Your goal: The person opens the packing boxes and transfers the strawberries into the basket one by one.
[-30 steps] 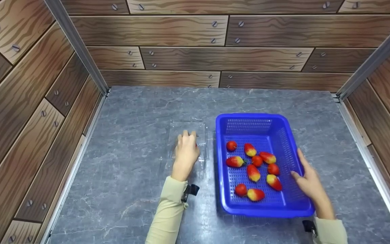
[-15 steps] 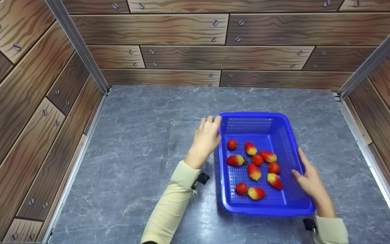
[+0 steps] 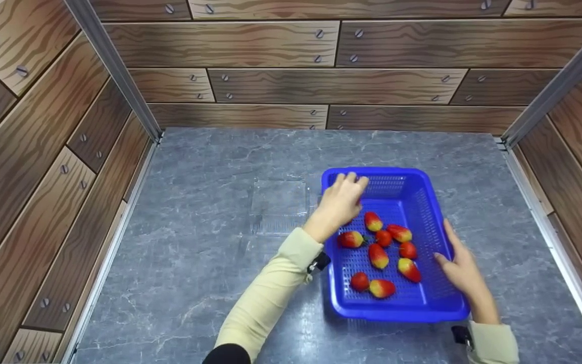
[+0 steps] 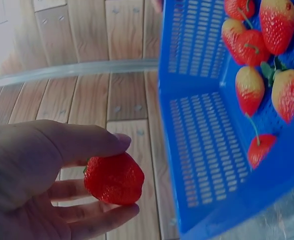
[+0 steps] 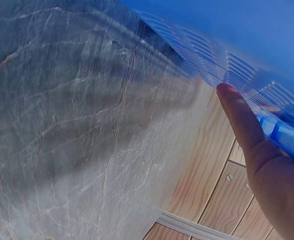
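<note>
My left hand (image 3: 340,205) is over the back left part of a blue plastic basket (image 3: 397,313). In the left wrist view it pinches a red strawberry (image 4: 114,179) between thumb and fingers; from the head that berry is almost hidden. Inside the basket lie several red-and-yellow strawberries (image 3: 378,256) and small red cherry-like fruits with thin stems (image 3: 359,281). My right hand (image 3: 465,270) holds the basket's right side, thumb over the rim and fingers along the outer wall. One finger against the slotted wall shows in the right wrist view.
A see-through plastic box (image 3: 280,202) stands on the grey marbled tabletop (image 3: 185,242), left of the basket. Wood-patterned panels (image 3: 271,86) with metal corner strips close off the back and both sides.
My left hand has moved right, from over the see-through box, across the basket's left rim, to above its inside, carrying the strawberry. The right hand and basket have stayed nearly in place.
</note>
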A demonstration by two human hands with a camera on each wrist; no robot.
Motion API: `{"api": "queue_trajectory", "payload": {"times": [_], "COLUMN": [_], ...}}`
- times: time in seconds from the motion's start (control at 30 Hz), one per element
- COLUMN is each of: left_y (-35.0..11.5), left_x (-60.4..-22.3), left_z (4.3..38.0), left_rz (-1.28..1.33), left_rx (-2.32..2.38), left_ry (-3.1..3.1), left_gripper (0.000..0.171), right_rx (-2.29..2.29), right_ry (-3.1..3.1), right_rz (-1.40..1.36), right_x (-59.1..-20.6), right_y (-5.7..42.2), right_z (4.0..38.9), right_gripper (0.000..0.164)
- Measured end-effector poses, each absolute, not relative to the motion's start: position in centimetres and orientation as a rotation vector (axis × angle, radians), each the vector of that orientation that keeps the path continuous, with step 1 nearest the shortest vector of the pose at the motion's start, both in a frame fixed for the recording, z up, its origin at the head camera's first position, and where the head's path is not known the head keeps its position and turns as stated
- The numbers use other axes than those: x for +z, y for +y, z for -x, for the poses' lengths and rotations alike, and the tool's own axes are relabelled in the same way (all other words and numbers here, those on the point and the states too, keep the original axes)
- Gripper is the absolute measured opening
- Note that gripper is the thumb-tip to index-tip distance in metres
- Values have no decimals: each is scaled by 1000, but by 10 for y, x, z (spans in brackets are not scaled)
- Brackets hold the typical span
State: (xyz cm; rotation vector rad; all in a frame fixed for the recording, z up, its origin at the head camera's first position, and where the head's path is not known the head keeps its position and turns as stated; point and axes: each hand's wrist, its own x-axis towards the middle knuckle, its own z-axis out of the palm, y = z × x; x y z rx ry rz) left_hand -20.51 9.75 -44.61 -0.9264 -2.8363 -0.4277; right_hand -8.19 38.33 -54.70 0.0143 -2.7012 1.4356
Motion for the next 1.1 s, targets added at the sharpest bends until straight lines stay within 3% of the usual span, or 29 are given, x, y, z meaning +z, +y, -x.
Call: {"api": "queue_trajectory", "payload": {"times": [0.3,0.53,0.8,1.1], "left_y": [132,145,154,167], "left_x": [-469,-485,-491,-495], "left_z": [204,190,174,158], "left_rz": [1091,1274,1420,1535], "left_rx": [-331,-193,-43,241], "left_ry": [-2964,-2957,-2965,-2945], "left_gripper": [44,22,15,24], "right_rx": [1429,1454,1441,1433], "right_ry": [-2692,-2711,-2722,-2714], "right_rz": [-32,-3,3,3], "right_x": [-547,-545,-546,-546], "right_y": [382,382,382,381], "right_z": [81,80,81,80], "right_gripper": [81,81,82,81]}}
